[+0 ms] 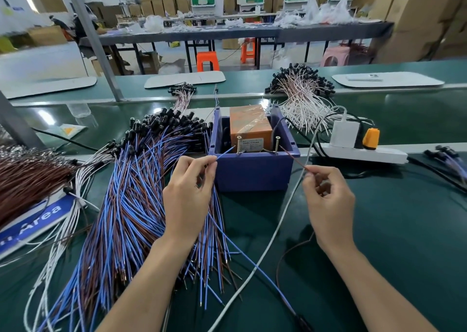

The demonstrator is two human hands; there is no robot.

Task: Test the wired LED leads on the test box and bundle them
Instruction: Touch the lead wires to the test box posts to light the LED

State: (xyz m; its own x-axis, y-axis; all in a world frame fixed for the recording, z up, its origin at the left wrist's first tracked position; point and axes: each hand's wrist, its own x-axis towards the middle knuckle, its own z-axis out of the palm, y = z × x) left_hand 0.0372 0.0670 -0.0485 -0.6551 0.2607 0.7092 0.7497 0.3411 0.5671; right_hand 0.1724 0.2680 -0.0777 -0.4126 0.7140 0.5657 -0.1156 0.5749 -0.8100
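A blue test box (252,170) stands mid-table, with an orange taped block and two upright screws, the left screw (238,144) and the right screw (277,144). My left hand (189,195) pinches a blue wire (225,153) whose tip reaches the left screw. My right hand (328,200) pinches a brown wire (293,157) whose tip points at the right screw. Both wires run down toward me to a black LED holder (303,321) at the bottom edge. A large pile of blue and brown leads (126,205) lies left of the box.
White leads with black caps (300,91) are heaped behind the box. A white power strip (361,152) with a charger and an orange plug sits to the right, and a white cable (275,230) crosses the green mat. Brown wires (27,177) and a blue sign (32,220) lie at the far left.
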